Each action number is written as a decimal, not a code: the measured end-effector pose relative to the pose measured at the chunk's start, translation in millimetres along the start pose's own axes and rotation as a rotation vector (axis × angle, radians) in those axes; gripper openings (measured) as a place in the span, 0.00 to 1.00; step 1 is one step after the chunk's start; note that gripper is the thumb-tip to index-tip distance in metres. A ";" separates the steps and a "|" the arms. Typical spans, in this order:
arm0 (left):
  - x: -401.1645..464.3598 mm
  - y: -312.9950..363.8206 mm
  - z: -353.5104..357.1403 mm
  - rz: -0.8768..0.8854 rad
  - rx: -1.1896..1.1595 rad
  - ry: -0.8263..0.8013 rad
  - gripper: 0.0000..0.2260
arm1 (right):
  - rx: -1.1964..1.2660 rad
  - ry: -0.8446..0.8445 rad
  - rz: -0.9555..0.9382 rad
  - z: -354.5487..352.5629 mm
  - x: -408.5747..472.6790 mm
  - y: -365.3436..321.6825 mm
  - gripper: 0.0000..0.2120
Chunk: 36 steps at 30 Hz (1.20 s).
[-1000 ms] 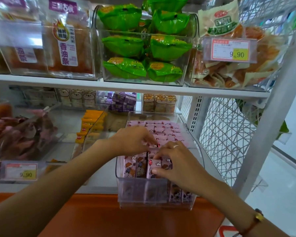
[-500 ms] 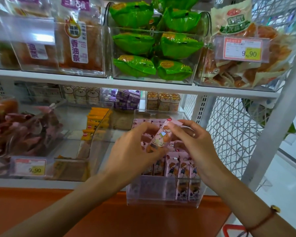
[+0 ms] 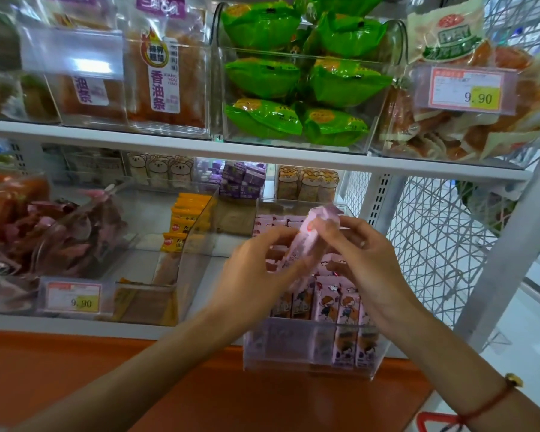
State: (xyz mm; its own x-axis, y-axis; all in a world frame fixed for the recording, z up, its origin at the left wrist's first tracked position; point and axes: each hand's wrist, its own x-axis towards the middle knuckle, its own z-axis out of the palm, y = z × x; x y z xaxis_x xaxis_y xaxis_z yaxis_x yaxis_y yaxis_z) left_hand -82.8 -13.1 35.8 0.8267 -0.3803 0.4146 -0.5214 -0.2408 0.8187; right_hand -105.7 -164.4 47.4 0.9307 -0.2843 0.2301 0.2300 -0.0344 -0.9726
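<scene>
While both hands pinch it, pink packet (image 3: 306,241) tilts up-right.

Green packets (image 3: 293,77) fill a clear bin (image 3: 229,132) on the upper shelf (image 3: 138,141); a price tag (image 3: 468,90) hangs beside it. Yellow packets (image 3: 186,213) lie below.

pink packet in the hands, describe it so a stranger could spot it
At the lower shelf's right end, the clear bin holds upright pink packets. Above it, the left hand and right hand pinch one pink packet, the only one lifted out and tilted.
</scene>
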 end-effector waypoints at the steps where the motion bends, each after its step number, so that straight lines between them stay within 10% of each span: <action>1: 1.7 0.8 -1.6 -0.044 -0.087 -0.059 0.15 | 0.012 -0.031 0.040 -1.2 0.0 -0.6 0.26; 8: 4.2 1.7 -8.3 -0.388 -0.370 -0.266 0.08 | 0.027 -0.122 0.203 -3.4 -1.8 1.9 0.21; 20: 1.6 -3.3 -9.0 0.053 -0.195 -0.011 0.17 | 0.203 -0.391 -0.091 -10.7 -2.9 -0.2 0.17; 27: 3.2 -1.8 -8.0 0.012 -0.231 0.180 0.15 | 0.021 -0.311 -0.054 -8.1 -1.8 3.1 0.44; 36: 3.9 0.1 -10.1 -0.131 -0.391 0.229 0.30 | -0.090 -0.283 -0.025 -2.2 -6.6 8.4 0.16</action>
State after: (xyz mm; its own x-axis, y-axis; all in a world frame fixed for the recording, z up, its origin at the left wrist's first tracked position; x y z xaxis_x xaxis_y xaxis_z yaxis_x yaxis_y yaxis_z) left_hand -77.5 -5.6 41.6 0.9286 -0.1520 0.3385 -0.3267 0.0971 0.9401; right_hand -110.5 -164.9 37.6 0.9702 -0.0043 0.2421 0.2397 -0.1264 -0.9626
